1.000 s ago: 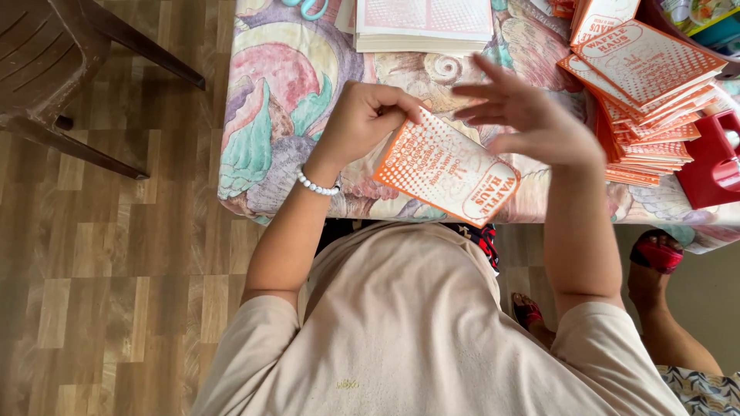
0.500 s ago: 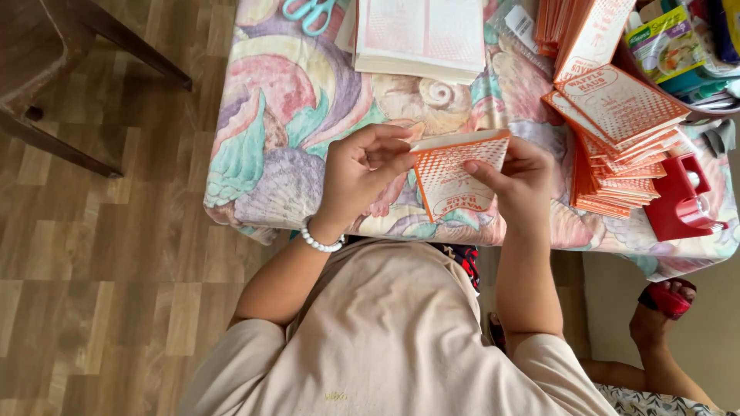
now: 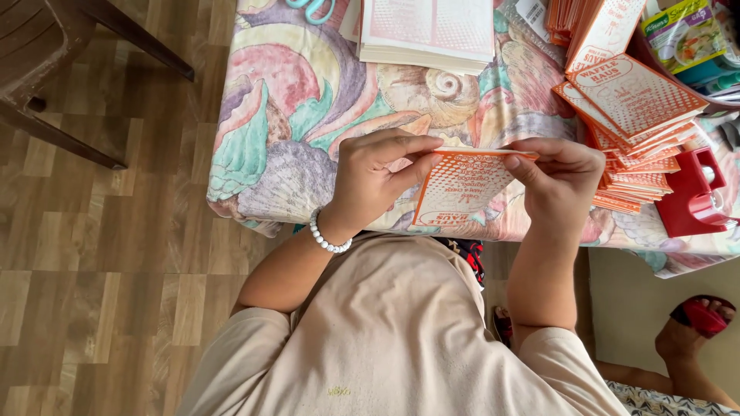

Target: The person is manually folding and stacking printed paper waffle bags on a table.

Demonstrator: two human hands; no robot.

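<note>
Torso in beige shirt (image 3: 401,339) fills the bottom of the view, cut off at the lower edge; legs hidden under it. Another person's foot in a red sandal (image 3: 697,320) at 4 o'clock, leg mostly out of frame.

Left hand (image 3: 374,181) with a white bead bracelet (image 3: 327,239) at the wrist, fingers closed in a pinch on the left top edge of an orange-and-white paper sleeve (image 3: 462,185). Right hand (image 3: 559,181) closed on the sleeve's right top corner, thumb and fingertips curled over it; its palm side is hidden. Sleeve held between both hands just above the near edge of the table, tilted, top edge toward the camera; cannot tell if it is open or flat, print too small and upside down.

Table covered with a shell-pattern cloth (image 3: 293,123). At 2 o'clock from the hands, a fanned stack of matching orange sleeves (image 3: 636,115), its lower layers hidden. Red plastic object (image 3: 694,196) at 3 o'clock, partly cut by the frame, kind unclear. At 12 o'clock a pile of pale printed sheets (image 3: 428,31), top cut off. Teal scissors handles (image 3: 312,8) at 11 o'clock, blades out of view. Green food packet (image 3: 682,31) at the top right corner, partly cut off. Dark chair legs (image 3: 69,62) on the wood floor at 10 o'clock
</note>
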